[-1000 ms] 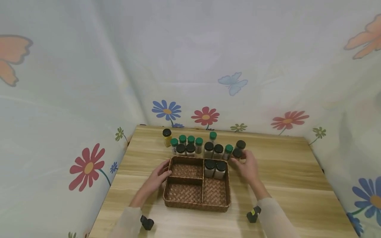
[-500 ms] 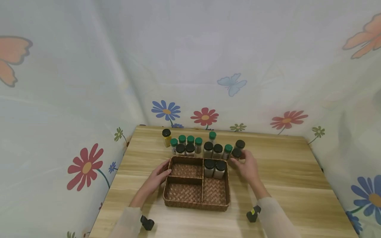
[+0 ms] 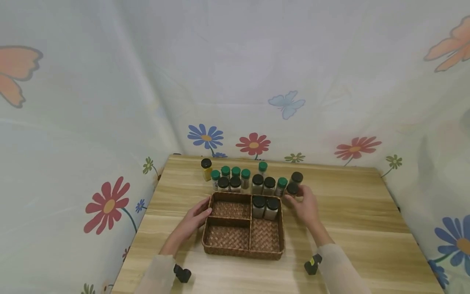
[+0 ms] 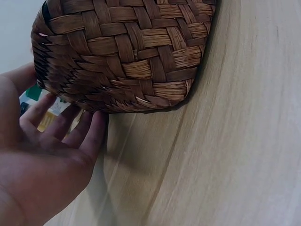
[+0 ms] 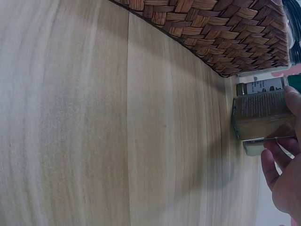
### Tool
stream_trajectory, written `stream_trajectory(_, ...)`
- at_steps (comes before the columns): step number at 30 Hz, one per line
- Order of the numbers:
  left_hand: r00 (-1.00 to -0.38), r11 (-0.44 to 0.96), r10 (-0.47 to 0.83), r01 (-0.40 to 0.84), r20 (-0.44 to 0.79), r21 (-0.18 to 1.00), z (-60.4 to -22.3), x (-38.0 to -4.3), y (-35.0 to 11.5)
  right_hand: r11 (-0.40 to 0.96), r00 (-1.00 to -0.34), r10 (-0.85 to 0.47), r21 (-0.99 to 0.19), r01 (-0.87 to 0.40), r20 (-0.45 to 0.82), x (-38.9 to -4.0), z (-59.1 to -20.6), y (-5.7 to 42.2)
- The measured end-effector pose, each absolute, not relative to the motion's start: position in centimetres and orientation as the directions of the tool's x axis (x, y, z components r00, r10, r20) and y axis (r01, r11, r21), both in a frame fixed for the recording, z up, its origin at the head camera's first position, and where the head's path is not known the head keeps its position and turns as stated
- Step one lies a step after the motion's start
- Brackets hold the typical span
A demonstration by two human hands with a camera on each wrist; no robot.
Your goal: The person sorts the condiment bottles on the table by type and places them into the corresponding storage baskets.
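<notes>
A brown woven basket (image 3: 265,237) with three compartments sits on the table. My left hand (image 3: 193,219) holds its left side, thumb over the rim and fingertips against the outer wall (image 4: 136,52). Beyond the basket's far right corner, my right hand (image 3: 305,205) grips a square spice jar (image 5: 263,115) of brown contents, its black lid (image 3: 292,188) seen from above. Another black-lidded jar (image 3: 296,178) stands right behind it. Left of the gripped jar is a green-capped jar (image 3: 281,185). Two black-lidded jars (image 3: 271,209) stand upright at the back of the basket's right compartment.
Several green-capped and black-lidded jars (image 3: 235,184) stand in a group behind the basket. A yellow-filled jar (image 3: 207,170) is at the back left. A flower-printed cloth (image 3: 235,102) hangs behind the wooden table (image 3: 360,228).
</notes>
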State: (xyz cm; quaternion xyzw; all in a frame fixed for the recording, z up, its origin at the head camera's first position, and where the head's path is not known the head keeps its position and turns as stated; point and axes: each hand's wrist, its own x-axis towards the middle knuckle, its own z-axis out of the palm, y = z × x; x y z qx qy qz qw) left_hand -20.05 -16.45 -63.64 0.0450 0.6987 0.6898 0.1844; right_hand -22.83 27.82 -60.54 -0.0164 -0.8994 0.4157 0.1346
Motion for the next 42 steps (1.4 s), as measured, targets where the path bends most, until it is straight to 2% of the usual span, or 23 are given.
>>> stream_trajectory(21,-0.941,0.067,0.267,-0.195,-0.206,0.979,-63.7,-19.2,-16.0,0.690,-0.990,0.048,-0.722,-0.061,0.129,-22.4,-59.2,28.5)
stream_trajectory(32,-0.946,0.094,0.238,-0.203,-0.220,0.975,-63.0,-19.1,-16.2,0.685,-0.991,-0.030,-0.719,-0.114,0.128,-23.0,-57.9,29.4)
stream_trajectory(42,-0.945,0.079,0.246,-0.204,-0.217,0.976,-62.5,-19.1,-15.9,0.651,-0.973,-0.071,-0.729,-0.213,0.221,-21.8,-53.0,29.7)
